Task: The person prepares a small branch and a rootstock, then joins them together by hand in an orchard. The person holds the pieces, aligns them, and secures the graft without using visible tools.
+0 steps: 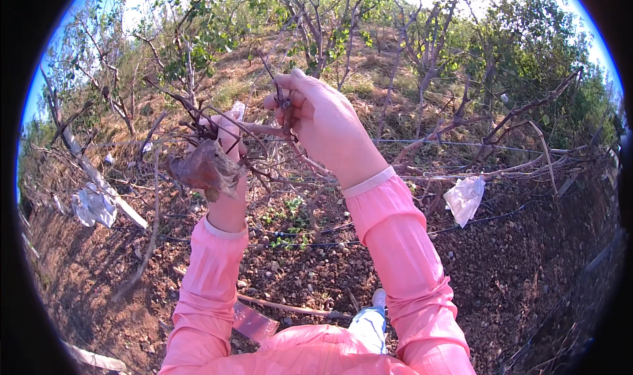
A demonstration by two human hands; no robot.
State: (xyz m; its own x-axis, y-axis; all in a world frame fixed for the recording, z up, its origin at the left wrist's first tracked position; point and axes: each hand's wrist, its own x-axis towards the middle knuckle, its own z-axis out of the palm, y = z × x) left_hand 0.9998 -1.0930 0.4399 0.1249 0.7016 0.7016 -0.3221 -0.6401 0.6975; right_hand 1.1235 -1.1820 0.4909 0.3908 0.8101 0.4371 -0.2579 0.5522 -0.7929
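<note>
My right hand [326, 122] is raised before me, its thumb and fingers closed on a short woody vine stub [285, 109] with a thin dark twig rising from it. To its left, my left hand [225, 130] grips a tangle of bare brown vine canes [264, 129]. Part of that hand is hidden by twigs and by a dry, curled brown leaf [205, 166]. A small white scrap [239, 109] shows at its fingertips; I cannot tell whether it is held. A cane runs between both hands.
Trellis wires [460, 145] cross ahead of me, with bare vine canes [514, 110] along them. White bags [466, 199] hang right and left. A slanted post [99, 177] stands left. Black irrigation tubing [316, 244] crosses the stony soil [306, 276]. A cut cane [296, 308] lies near my feet.
</note>
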